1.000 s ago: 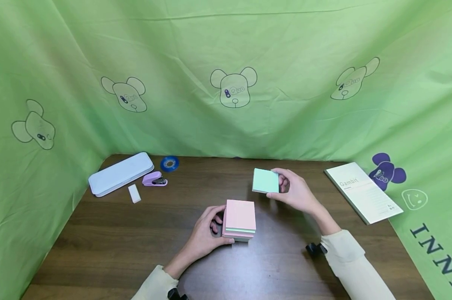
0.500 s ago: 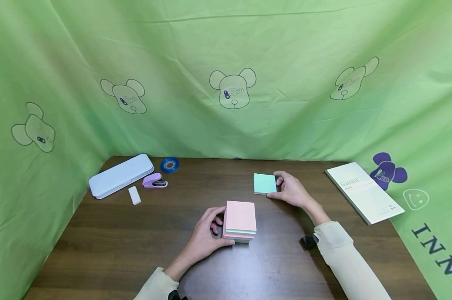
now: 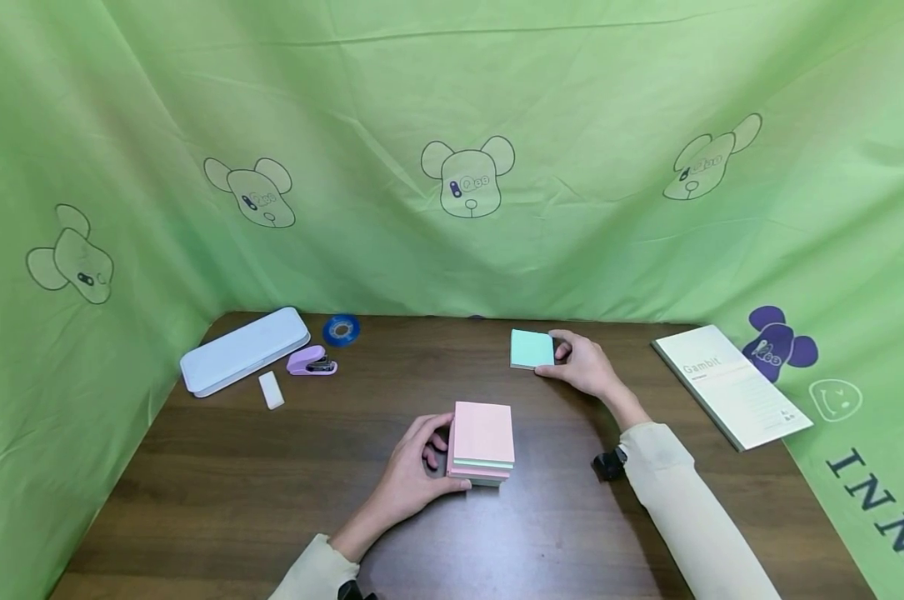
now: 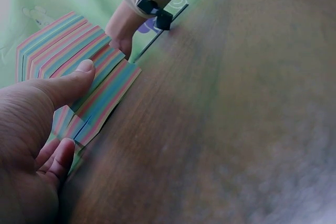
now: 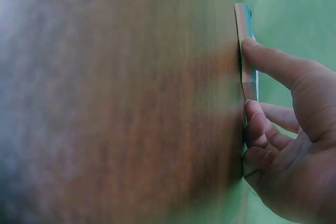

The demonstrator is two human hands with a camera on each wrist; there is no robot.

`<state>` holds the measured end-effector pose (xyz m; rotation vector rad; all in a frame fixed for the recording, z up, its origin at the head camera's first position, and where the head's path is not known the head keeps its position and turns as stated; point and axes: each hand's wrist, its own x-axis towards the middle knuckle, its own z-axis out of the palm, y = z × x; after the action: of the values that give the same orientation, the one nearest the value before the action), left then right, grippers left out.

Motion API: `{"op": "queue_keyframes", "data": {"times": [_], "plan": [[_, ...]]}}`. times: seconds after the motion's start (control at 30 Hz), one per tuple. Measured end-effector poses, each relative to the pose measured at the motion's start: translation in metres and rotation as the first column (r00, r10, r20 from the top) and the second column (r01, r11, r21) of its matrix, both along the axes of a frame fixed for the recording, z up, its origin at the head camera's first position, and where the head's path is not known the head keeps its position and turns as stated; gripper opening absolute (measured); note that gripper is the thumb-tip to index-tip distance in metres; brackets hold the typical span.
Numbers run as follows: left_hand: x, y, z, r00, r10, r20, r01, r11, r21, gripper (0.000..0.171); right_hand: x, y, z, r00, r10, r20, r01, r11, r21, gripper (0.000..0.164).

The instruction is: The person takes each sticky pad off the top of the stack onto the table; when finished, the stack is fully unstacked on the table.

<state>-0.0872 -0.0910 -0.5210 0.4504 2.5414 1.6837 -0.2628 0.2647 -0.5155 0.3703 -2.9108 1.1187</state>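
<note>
A stack of sticky note pads (image 3: 483,432), pink on top, stands at the middle of the table. My left hand (image 3: 410,468) holds its left side between thumb and fingers. Striped edges of the stacked pads (image 4: 68,45) show in the left wrist view, the thumb lying across them. Farther back, a single turquoise-topped sticky note pad (image 3: 531,349) lies flat on the tabletop. My right hand (image 3: 582,364) pinches that pad by its right side. In the right wrist view the thumb (image 5: 273,61) touches the thin striped edge of the pad (image 5: 245,24).
At the back left of the brown table (image 3: 219,500) lie a pale blue case (image 3: 245,352), a roll of blue tape (image 3: 342,330), a purple stapler (image 3: 311,361) and a white eraser (image 3: 271,390). A white notepad (image 3: 731,387) lies at the right edge. A green curtain (image 3: 362,250) hangs behind.
My right hand has lowered the single pad onto the table and then pushed it a little farther back. The left hand and the stack have stayed in place.
</note>
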Motion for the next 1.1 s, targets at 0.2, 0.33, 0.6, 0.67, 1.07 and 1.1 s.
{"op": "queue_keyframes", "data": {"times": [0.2,0.33,0.6,0.67,1.07,1.1], "plan": [[0.0,0.001,-0.003,0.998,0.001,-0.058,0.0,1.0,0.015,0.092,0.001,0.003,-0.002,1.0,0.029,0.0,-0.029,0.999,-0.013,0.096],[0.0,0.0,-0.003,0.999,-0.011,-0.034,0.011,1.0,0.018,0.097,0.012,0.001,0.004,0.998,0.043,-0.039,-0.042,0.999,0.027,0.093],[0.0,-0.003,0.0,0.999,-0.029,0.012,0.029,0.999,0.033,0.099,0.056,-0.017,0.041,0.995,0.036,-0.092,-0.031,0.998,0.056,0.077],[0.0,-0.004,0.001,0.999,-0.031,0.021,0.03,0.999,0.034,0.098,0.065,-0.021,0.046,0.993,0.042,-0.115,-0.039,0.999,0.028,0.074],[-0.002,-0.006,0.0,0.999,-0.054,0.004,0.054,0.997,0.05,0.094,0.126,-0.052,0.053,0.975,0.135,-0.175,-0.17,0.964,-0.206,0.049],[-0.002,-0.006,0.0,0.999,-0.055,0.002,0.054,0.997,0.05,0.094,0.129,-0.054,0.054,0.973,0.148,-0.175,-0.184,0.96,-0.212,0.048]]}}
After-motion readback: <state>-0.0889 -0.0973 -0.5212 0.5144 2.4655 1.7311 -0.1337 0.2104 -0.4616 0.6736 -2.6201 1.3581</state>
